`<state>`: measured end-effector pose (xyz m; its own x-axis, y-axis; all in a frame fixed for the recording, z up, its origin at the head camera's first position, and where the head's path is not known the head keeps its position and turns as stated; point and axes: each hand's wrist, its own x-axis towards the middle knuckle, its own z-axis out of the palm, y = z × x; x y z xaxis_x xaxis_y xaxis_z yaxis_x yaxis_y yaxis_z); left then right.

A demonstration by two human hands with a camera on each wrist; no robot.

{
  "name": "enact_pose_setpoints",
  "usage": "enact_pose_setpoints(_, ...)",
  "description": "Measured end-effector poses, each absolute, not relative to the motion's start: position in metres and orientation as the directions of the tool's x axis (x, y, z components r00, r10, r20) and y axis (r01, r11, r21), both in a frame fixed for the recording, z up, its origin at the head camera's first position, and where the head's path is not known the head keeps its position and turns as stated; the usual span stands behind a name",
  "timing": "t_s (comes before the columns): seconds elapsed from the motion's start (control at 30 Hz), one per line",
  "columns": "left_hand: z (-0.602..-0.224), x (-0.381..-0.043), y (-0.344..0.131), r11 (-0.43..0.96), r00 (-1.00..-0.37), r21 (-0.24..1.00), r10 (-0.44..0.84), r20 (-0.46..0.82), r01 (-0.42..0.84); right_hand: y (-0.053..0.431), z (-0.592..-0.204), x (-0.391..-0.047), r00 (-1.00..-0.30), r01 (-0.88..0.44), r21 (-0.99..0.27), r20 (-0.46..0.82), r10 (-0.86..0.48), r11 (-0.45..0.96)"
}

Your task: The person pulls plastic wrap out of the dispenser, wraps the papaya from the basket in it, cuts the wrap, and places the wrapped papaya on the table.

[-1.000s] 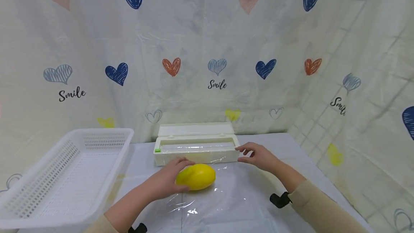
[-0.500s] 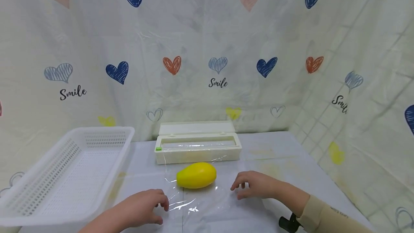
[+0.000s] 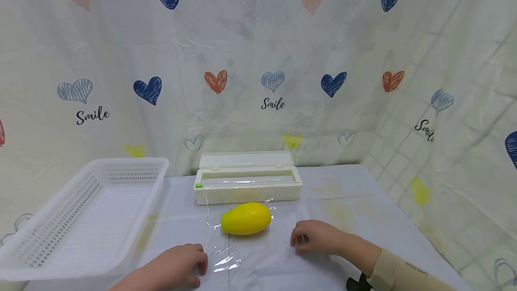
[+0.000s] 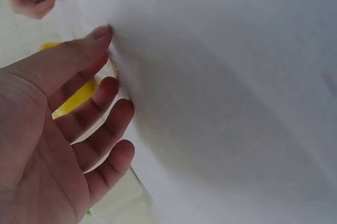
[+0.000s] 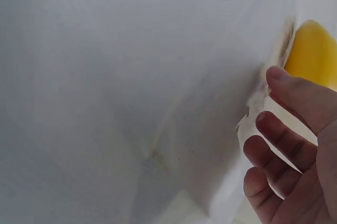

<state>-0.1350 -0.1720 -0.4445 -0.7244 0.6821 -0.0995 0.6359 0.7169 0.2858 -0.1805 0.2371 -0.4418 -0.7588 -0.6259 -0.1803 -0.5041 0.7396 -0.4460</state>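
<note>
A yellow papaya (image 3: 246, 219) lies on a sheet of clear cling film (image 3: 226, 259) in front of a white cling film dispenser (image 3: 248, 194). At the film's near left, my left hand (image 3: 175, 264) has thumb and forefinger pinched at its edge; the other fingers are loosely curled in the left wrist view. My right hand (image 3: 319, 237) pinches the film's right edge, its fingers bent, and its thumb (image 5: 279, 76) shows near the papaya in the right wrist view. The film is thin and hard to trace between the hands.
A white plastic basket (image 3: 161, 178) with perforated sides stands at the left. The dispenser's lid (image 3: 246, 160) is raised behind its roll. A heart-printed curtain (image 3: 242, 35) hangs along the back and right of the table (image 3: 335, 183).
My left hand has let go of the papaya and drawn back toward me. My right hand has come away from the dispenser's right end. Both hands' fingers have closed at the film's edges.
</note>
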Motion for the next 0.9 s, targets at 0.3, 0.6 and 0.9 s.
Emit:
enact_pose_setpoints(0.3,-0.445,-0.134,-0.172,0.682,-0.700,0.249,0.714,-0.021,0.688,0.238,-0.437,-0.175,-0.785,-0.461,-0.460,-0.188,-0.591,0.759)
enact_pose_setpoints(0.6,-0.449,-0.137,-0.173,0.696,-0.721,0.275,0.693,-0.017,0.663,0.251,-0.432,-0.172,-0.774,-0.490,-0.549,-0.082,-0.628,0.677)
enact_pose_setpoints(0.9,-0.447,-0.140,-0.174,0.747,-0.786,0.385,0.613,-0.083,0.542,0.256,-0.423,-0.168,-0.796,-0.465,-0.628,-0.013,-0.606,0.624)
